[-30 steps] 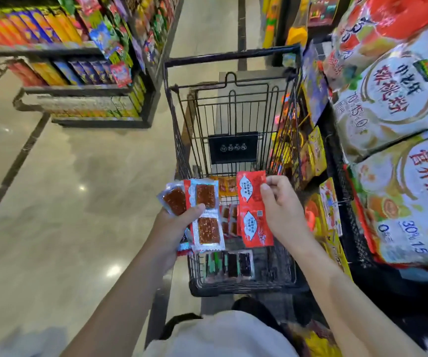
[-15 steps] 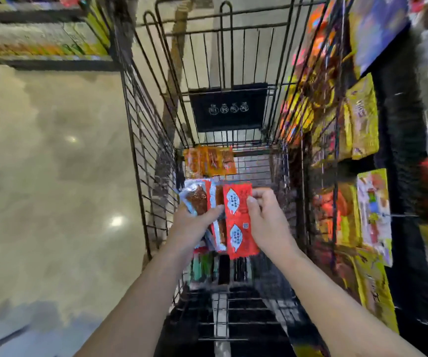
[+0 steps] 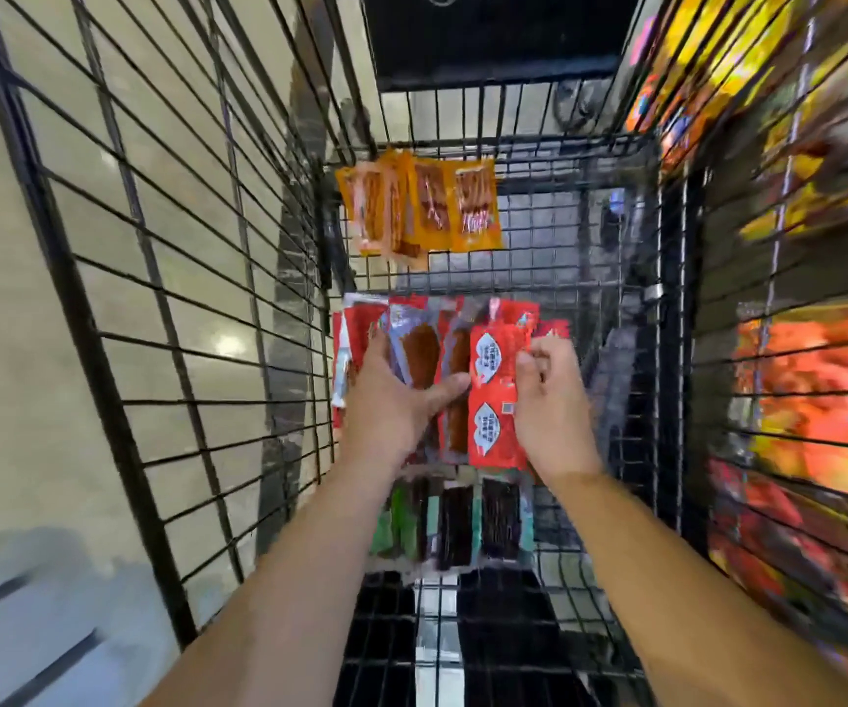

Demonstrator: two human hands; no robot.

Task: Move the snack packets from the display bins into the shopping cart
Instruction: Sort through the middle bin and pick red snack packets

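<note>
Both hands now reach deep inside the shopping cart [image 3: 157, 298], where a second ago they were held up level with its rim. The left hand [image 3: 391, 405] has lowered its fan of clear-fronted packets [image 3: 419, 359] close over the red packets [image 3: 361, 324] lying on the cart floor. The right hand [image 3: 549, 400] has brought the red double packet [image 3: 493, 400] down beside them. Motion blur makes it unclear whether the held packets already rest on the pile. The view has tipped downward, so the aisle shelves have dropped out of sight and wire walls fill both sides.
</note>
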